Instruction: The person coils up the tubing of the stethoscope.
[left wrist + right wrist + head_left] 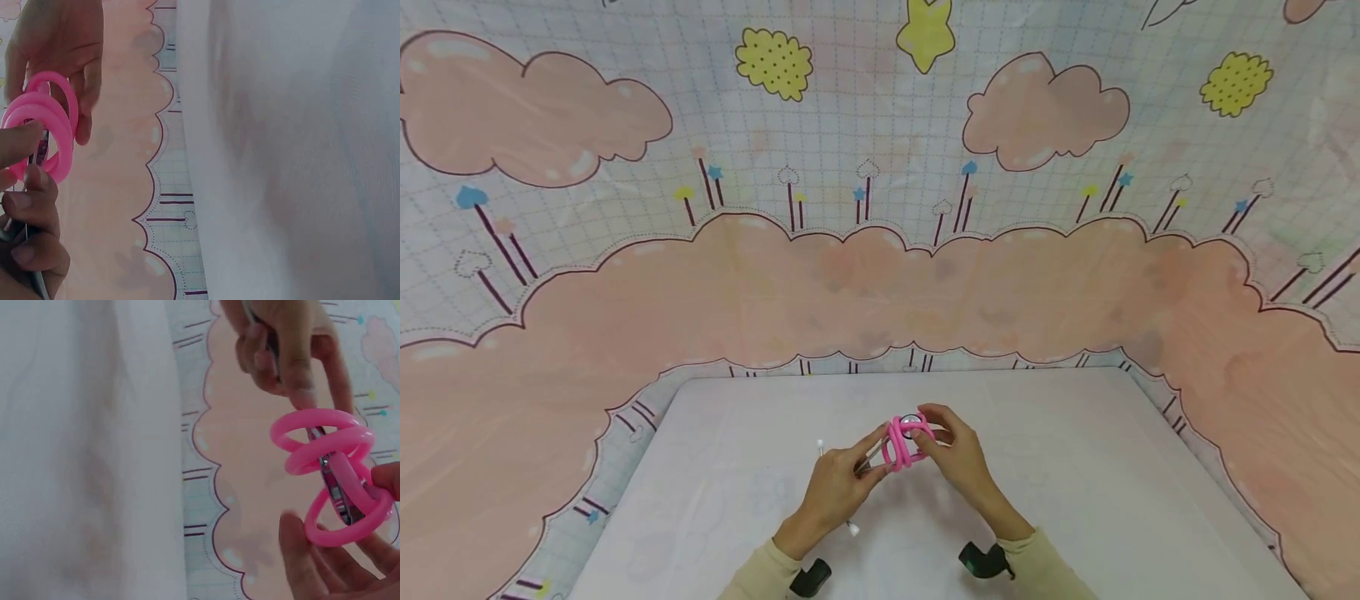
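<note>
A pink ring-shaped toy [896, 443] made of several interlocked loops is held between my two hands above the white table. A shiny, flat silver piece [337, 494] sits inside the loops. My left hand [835, 490] pinches the loops' left side, its fingers also curled round a thin dark-and-metal rod [37, 284]. A white-ended piece [852, 528] sticks out beneath that hand, and another white tip [820, 446] shows beyond it; whether they join the rod is hidden. My right hand [958, 462] holds the loops' right side between thumb and fingers.
The white tabletop [737, 442] stretches below both hands. Behind and around it hangs a patterned cloth [925, 292] with clouds and stars. Dark wrist-worn devices [983, 560] sit at both sleeves.
</note>
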`<state>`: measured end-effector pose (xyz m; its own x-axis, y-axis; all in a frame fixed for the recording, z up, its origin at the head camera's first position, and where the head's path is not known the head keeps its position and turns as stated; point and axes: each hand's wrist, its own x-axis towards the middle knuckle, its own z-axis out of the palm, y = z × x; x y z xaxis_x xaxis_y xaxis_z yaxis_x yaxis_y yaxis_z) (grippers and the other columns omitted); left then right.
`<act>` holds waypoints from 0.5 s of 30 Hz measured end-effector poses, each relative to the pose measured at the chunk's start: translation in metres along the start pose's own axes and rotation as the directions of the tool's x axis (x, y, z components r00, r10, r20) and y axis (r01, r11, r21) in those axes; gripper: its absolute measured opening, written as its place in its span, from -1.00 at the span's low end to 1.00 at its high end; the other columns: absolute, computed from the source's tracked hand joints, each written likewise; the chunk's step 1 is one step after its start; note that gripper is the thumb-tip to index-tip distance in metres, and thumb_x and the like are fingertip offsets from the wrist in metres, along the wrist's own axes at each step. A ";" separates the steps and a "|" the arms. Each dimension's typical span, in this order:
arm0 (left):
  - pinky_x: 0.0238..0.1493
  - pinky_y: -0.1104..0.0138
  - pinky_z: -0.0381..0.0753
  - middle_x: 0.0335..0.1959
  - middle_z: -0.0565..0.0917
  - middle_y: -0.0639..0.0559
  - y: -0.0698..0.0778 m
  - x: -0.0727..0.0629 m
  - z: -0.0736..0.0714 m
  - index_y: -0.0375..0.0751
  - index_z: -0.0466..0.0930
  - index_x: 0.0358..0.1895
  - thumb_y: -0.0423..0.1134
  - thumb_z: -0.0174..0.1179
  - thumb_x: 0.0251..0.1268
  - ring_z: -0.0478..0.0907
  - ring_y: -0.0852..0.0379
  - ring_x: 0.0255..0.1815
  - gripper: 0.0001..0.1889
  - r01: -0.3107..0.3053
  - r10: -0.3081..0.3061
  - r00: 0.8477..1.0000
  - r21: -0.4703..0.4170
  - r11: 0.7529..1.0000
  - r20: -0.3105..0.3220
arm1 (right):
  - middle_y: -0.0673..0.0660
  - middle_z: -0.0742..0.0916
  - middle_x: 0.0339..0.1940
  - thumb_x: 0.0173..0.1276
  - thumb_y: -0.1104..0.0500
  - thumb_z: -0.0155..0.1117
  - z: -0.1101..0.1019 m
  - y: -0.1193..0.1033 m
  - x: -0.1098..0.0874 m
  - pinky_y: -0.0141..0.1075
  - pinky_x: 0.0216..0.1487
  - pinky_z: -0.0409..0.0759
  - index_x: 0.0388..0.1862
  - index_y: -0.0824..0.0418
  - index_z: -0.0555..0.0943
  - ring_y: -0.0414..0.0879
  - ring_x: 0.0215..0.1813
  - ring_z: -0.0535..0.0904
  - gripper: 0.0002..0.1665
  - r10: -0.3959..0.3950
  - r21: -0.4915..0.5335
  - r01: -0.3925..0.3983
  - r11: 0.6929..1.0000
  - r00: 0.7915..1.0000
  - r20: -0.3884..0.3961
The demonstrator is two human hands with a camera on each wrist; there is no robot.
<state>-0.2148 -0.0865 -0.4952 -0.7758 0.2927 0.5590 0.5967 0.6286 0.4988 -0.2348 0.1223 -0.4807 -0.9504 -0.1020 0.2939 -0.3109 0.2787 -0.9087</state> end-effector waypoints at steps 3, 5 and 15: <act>-0.62 0.56 0.22 -0.76 0.33 0.32 -0.004 0.001 -0.001 0.13 0.47 0.36 -0.11 0.42 0.14 0.13 0.50 -0.69 -0.35 0.008 -0.008 0.999 -0.010 1.000 0.032 | 0.21 0.66 0.14 0.38 0.18 0.30 -0.004 -0.001 0.001 -0.34 -0.10 0.69 0.22 0.12 0.55 0.06 0.06 0.67 -0.57 0.069 0.102 -0.077 0.992 0.995 0.078; -0.60 0.55 0.25 -0.74 0.37 0.32 -0.005 0.002 -0.002 0.15 0.45 0.36 -0.09 0.41 0.15 0.16 0.49 -0.68 -0.35 0.027 -0.026 0.998 -0.013 1.000 0.058 | 0.25 0.65 0.13 0.39 0.21 0.28 -0.005 -0.001 0.001 -0.32 -0.13 0.70 0.21 0.15 0.55 0.09 0.05 0.68 -0.59 0.097 0.146 -0.113 0.983 0.989 0.113; -0.52 0.51 0.40 -0.55 0.51 0.28 -0.018 0.005 -0.003 0.16 0.40 0.36 -0.15 0.39 0.19 0.32 0.43 -0.57 -0.36 0.098 -0.082 0.979 -0.079 0.992 0.184 | 0.25 0.65 0.15 0.35 0.10 0.35 -0.005 0.003 0.003 -0.34 -0.04 0.67 0.20 0.22 0.54 0.09 0.14 0.66 -0.52 0.174 0.188 -0.200 0.962 0.973 0.150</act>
<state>-0.2287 -0.0982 -0.4992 -0.8466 0.3679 0.3846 0.5322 0.5955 0.6018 -0.2388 0.1278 -0.4811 -0.9774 -0.1940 0.0839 -0.1065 0.1091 -0.9883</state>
